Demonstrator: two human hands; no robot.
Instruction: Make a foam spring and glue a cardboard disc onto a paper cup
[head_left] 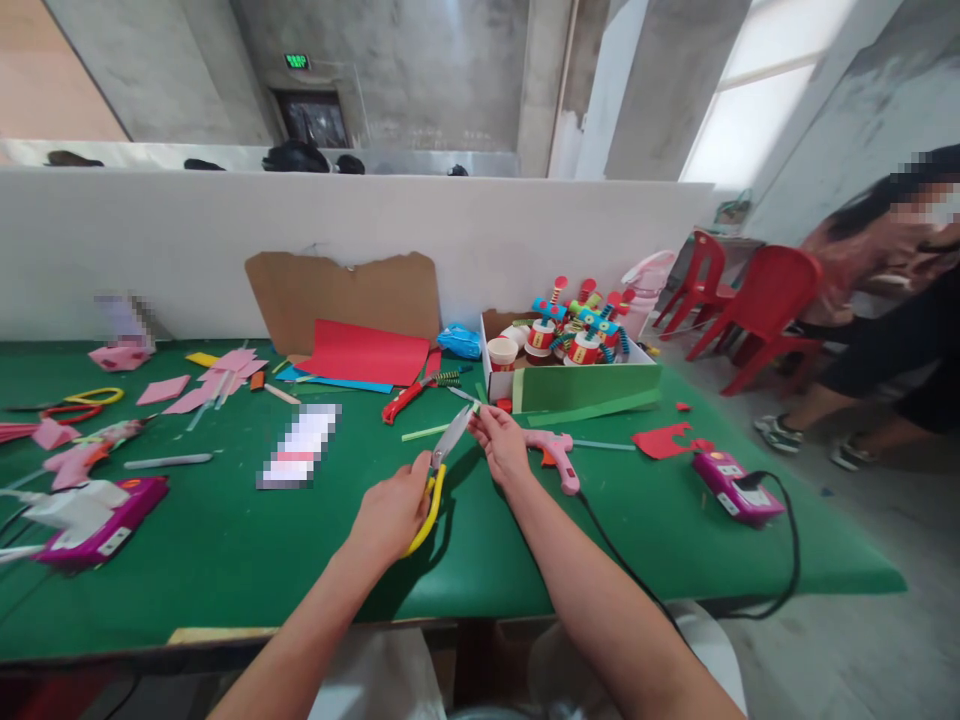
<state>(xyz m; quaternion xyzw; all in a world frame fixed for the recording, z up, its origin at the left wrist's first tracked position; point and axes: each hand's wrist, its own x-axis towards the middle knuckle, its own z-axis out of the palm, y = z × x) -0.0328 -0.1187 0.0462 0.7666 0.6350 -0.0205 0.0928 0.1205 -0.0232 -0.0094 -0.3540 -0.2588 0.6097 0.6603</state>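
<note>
Scissors point(441, 470) sit in our left hand point(391, 515), whose grip is curled shut around the yellow handles; the blades point up and right toward our right hand point(501, 442). That hand is nearer the blade tips, its grip pinching a small green strip point(474, 407), too small to make out well, just above the green table point(225, 540)

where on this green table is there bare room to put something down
Bare green table runs along the near edge, between the purple box and the left hand. Another patch lies between the glue gun and the purple charger. Crowded: pink paper at far left and the box of crafts.
</note>
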